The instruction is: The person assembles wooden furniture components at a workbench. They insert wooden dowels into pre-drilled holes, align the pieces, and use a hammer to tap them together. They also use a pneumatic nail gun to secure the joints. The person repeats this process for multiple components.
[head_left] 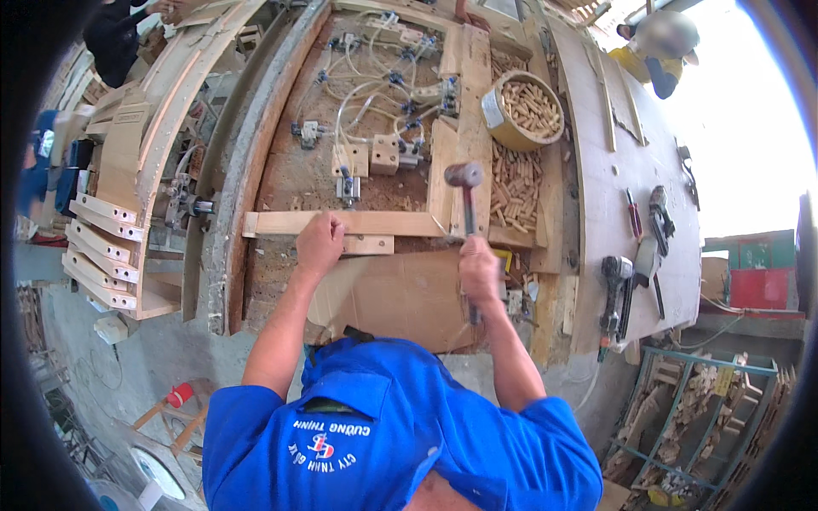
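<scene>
My right hand (479, 270) is wrapped around the handle of a hammer (464, 175). Its rounded head is raised near the corner of a pale wooden frame, where a crosswise rail (388, 223) meets a lengthwise piece (442, 166). My left hand (320, 244) is closed on the near edge of that rail, left of its middle; the fingertips are partly hidden. Just below the rail, a short wooden block with holes (369, 245) lies beside my left hand. Beyond the rail stands a small pneumatic cylinder (348, 187).
A round tub of wooden dowels (528, 111) and loose dowels (515, 192) lie to the right. Air tubes (375, 85) spread behind the rail. A nail gun (615, 294) and screwdriver (634, 215) rest on the right-hand table. Curved slats (102, 255) are stacked left. Other people work farther off.
</scene>
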The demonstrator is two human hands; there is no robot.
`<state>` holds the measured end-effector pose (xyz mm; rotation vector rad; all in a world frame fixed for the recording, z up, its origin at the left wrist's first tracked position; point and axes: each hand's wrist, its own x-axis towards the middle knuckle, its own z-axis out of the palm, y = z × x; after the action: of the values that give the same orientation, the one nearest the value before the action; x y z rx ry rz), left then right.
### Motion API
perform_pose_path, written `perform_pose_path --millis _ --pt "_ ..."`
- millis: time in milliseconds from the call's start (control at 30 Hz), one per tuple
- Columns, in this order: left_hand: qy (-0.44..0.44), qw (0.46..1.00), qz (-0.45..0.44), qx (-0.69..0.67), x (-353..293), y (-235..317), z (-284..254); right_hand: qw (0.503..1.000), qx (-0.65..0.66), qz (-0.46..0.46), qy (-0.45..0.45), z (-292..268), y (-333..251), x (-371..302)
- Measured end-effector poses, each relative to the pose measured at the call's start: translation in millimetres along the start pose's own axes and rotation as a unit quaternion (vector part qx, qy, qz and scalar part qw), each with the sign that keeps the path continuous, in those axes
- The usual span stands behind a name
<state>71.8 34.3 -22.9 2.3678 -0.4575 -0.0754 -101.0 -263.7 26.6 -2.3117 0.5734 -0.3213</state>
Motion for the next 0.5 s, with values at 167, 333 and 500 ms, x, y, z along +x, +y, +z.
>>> perform_pose_path --millis 167,333,500 --pt "0.019 0.999 -0.026 0.006 -8.3 -13.9 -5.0 0.979 0.191 0.003 0.071 -48.3 -101.1 20.7" --pt "0.012 1.0 -0.003 -0.025 -0.1 10.3 4.9 0.986 0.165 0.003 0.04 12.5 -20.0 -54.6" --pt "-0.005 0.999 -0.031 -0.004 -0.3 -2.2 -10.2 0.986 0.064 0.076 -0.137 5.1 -55.2 -31.4"
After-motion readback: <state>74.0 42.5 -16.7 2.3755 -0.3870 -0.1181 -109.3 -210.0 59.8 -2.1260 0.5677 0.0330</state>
